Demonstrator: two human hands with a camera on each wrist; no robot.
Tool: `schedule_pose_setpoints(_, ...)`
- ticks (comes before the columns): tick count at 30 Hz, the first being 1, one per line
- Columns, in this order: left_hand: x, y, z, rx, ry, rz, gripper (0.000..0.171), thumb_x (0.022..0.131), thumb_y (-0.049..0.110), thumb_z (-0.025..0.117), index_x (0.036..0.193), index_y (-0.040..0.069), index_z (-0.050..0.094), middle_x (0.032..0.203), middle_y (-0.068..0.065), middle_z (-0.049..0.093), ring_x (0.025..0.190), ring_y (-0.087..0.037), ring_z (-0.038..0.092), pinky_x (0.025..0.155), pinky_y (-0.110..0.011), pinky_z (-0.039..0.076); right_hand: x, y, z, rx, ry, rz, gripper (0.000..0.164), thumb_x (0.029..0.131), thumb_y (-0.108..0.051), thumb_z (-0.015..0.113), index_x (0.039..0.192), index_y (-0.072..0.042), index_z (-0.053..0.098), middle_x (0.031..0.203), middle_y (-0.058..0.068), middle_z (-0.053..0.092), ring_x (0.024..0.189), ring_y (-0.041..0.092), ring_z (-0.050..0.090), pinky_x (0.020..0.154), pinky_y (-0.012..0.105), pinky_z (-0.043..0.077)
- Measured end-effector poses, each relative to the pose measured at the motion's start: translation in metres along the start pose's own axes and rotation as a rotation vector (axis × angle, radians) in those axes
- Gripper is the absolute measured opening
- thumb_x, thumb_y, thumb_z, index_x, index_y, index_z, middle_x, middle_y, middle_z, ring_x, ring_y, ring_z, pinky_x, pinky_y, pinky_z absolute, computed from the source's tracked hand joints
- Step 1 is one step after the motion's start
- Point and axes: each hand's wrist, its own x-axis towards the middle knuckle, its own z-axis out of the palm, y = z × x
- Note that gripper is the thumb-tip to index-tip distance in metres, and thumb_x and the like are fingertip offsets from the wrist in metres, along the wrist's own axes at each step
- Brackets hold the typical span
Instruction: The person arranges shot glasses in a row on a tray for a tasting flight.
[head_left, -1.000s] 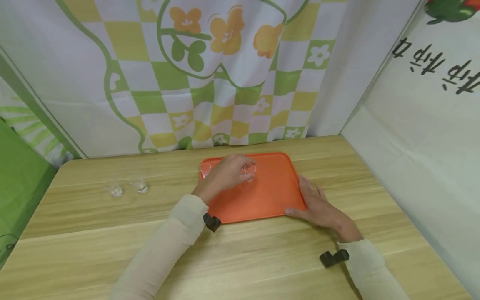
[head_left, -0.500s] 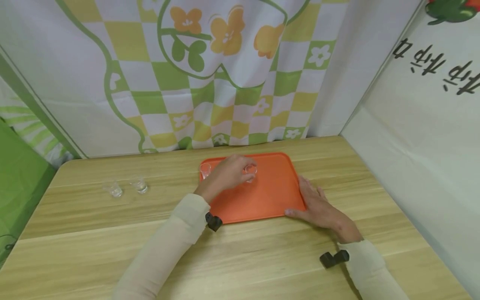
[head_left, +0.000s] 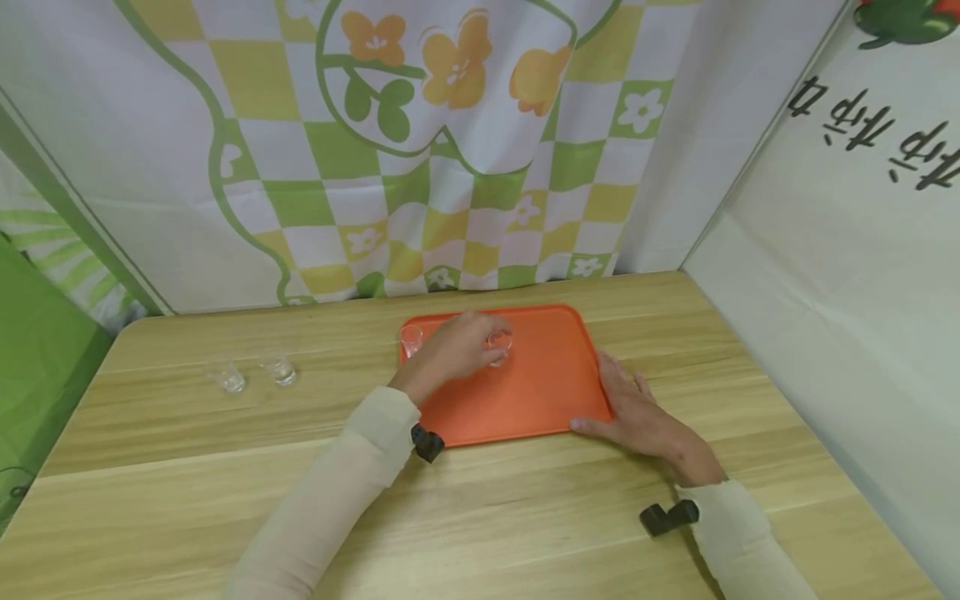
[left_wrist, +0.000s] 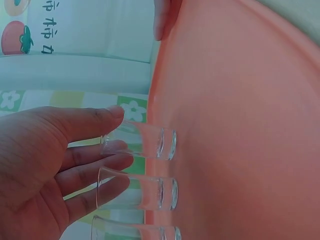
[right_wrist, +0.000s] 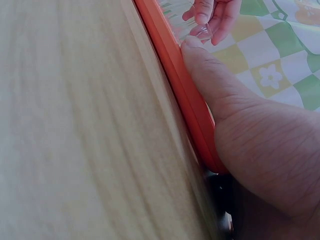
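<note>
A pale wood-grain tabletop (head_left: 525, 533), its far-left corner rounded, stretches before a printed cloth (head_left: 427, 187) hung in gentle folds, where green, yellow and white checks dotted with small white flowers run below larger orange blossoms (head_left: 468, 83). At right, a white wall covering (head_left: 862, 275) carries bold black characters (head_left: 866, 129) and, cropped at the top corner, a green-and-red print (head_left: 903, 18). At left, a bright green surface (head_left: 45, 375) fills the room's edge beneath green stripes on white. Soft, diffuse light leaves a faint sheen along the wood.
</note>
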Motion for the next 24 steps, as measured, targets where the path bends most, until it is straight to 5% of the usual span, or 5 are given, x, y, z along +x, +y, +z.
schedule_pose_setpoints(24,-0.002,-0.0023,-0.0003,0.023,0.009,-0.005,0.041,0.099,0.021,0.073,0.137,0.01,0.066,0.117,-0.003,0.071,0.097,-0.016,0.066,0.08,-0.035,0.055,-0.0003,-0.0025,-0.0011,0.002,-0.004,-0.001,0.117,0.093,-0.055,0.071,0.163,-0.003,-0.007,0.17,0.02,-0.001,0.154,0.044,0.001,0.117,0.069,-0.002)
